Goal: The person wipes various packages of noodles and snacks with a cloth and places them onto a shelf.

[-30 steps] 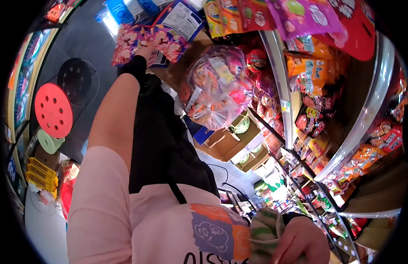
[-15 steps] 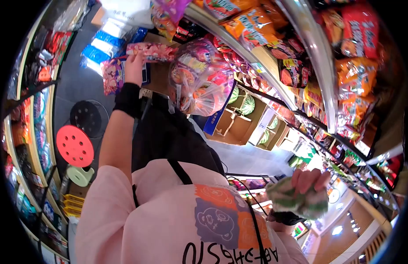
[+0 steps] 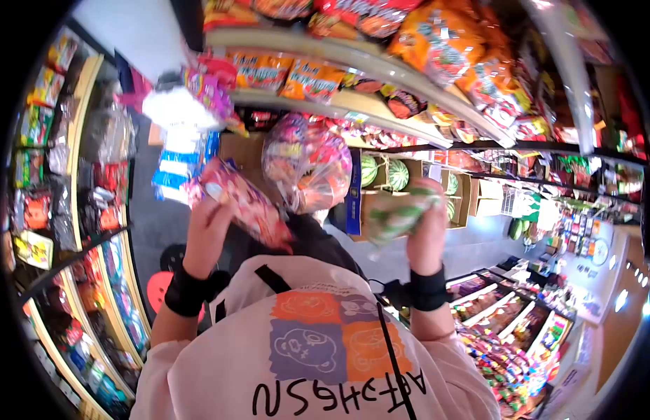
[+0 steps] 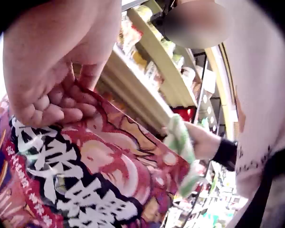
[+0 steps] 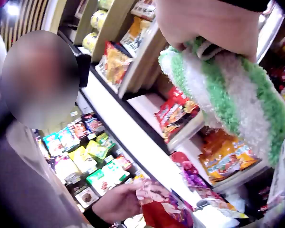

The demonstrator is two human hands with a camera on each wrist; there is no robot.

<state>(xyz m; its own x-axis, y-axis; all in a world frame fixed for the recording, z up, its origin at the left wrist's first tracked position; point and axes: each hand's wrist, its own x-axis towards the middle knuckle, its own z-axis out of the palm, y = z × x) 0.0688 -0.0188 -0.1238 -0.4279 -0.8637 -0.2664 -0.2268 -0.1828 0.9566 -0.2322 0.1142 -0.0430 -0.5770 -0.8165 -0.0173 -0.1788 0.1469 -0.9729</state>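
In the head view my left hand [image 3: 211,220] holds a pink-red printed snack bag [image 3: 249,210] in front of my body. The left wrist view shows its fingers curled at the top edge of the bag [image 4: 109,166], which has large white lettering. My right hand [image 3: 429,227] grips a green-and-white striped fluffy cloth [image 3: 395,215], blurred in the head view. Up close in the right wrist view, the cloth [image 5: 228,90] hangs bunched below the fingers. A clear plastic bag full of colourful packets [image 3: 307,164] stands just beyond both hands.
Shelves of orange snack packets [image 3: 314,78] run along the far side. Watermelons [image 3: 397,175] sit in cardboard boxes to the right. Blue-and-white packs [image 3: 181,164] are at the left, and a red stool [image 3: 157,288] stands lower left near more shelving.
My left hand has lifted the pink-red bag from beside the blue-and-white packs and brought it nearer my body. My right hand has moved forward and inward with the cloth. The head view has turned.
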